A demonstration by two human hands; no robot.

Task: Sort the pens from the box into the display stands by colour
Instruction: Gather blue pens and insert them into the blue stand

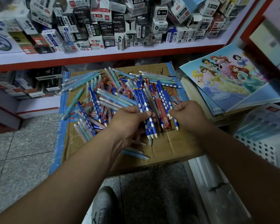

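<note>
I see smooth, glossy plastic pens (120,97) on a matt brown cardboard box (173,143) edged with shiny blue tape (64,101). The picture sheets (229,81) look like glossy paper. The floor (23,151) is speckled polished tile, and the shoe (103,206) is grey mesh cloth.

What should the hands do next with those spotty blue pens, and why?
Probably slip the spotty blue pen pinched by the right hand into the bundle gripped by the left hand. The pens match, and other colours lie mixed on the cardboard box, so gathering one colour first looks sensible.
</note>
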